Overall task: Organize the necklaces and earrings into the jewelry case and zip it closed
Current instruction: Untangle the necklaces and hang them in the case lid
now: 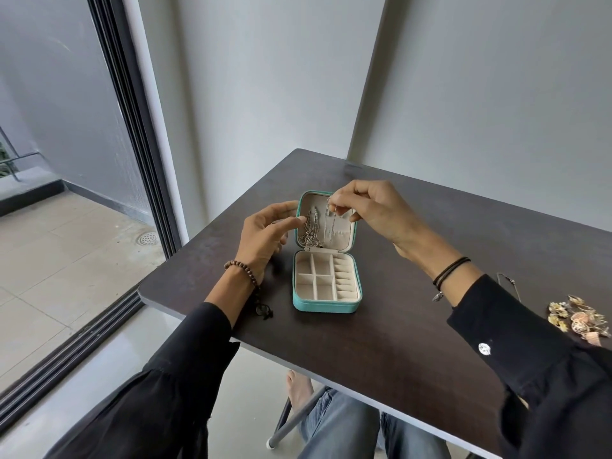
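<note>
Dark bench (430, 342) under it all, teal jewelry case (326, 307) lying open right below both sets of fingers, lid propped up, tray compartments on the near side bare so far. Left hand (265, 240) loose and spread, holding nothing. Right hand (374, 213) up by the lid's top edge, fingers (342, 197) pinched tight on a chain. Earrings (579, 318) heaped well off to the right of the right fingers, past the sleeve, not yet sorted. Hung necklaces (310, 230) already inside the lid, just beside the left fingertips (297, 220). Thin chain (333, 223) dangling from the right pinch down the lid lining, just right of the hung bunch. Probably mid-hooking, so less than halfway through. Main worry: thin chain swinging into the hung bunch and tangling, or sliding off on release, since can't tell whether hooked yet. Also easy to bump the lid with those left fingertips and shake everything loose.
</note>
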`<act>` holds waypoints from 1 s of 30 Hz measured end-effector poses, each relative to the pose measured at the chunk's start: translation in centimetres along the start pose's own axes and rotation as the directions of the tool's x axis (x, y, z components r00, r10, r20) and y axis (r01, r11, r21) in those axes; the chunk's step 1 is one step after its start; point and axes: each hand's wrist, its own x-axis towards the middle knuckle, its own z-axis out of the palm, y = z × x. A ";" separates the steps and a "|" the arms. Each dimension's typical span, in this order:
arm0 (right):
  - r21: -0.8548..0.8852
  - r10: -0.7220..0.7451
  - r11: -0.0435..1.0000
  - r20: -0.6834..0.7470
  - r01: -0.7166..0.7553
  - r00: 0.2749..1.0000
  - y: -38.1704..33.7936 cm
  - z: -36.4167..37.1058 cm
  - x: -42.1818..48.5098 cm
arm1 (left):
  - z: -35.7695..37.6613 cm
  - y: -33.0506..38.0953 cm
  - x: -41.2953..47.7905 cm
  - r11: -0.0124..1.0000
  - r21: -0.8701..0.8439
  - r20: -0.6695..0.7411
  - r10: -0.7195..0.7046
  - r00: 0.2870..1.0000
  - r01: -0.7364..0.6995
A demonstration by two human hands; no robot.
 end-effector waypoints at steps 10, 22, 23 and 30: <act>-0.496 -0.294 0.844 -0.106 0.206 0.950 0.8 0.7 -0.2 | -0.2 0.4 -0.4 0.999 -0.048 0.016 0.019 1.000 -0.018; -0.899 -0.597 0.388 -0.075 0.206 0.799 1.3 2.1 -1.4 | -0.3 0.6 -0.5 0.996 -0.086 0.032 0.030 0.999 -0.027; -0.920 -0.604 0.345 -0.067 0.185 0.794 1.5 2.2 -1.4 | -0.3 0.5 -0.5 0.996 -0.088 0.031 0.031 0.999 -0.028; -0.966 -0.634 0.238 -0.078 0.098 0.769 2.1 2.7 -1.2 | -0.3 0.6 -0.5 0.995 -0.098 0.032 0.029 0.999 -0.025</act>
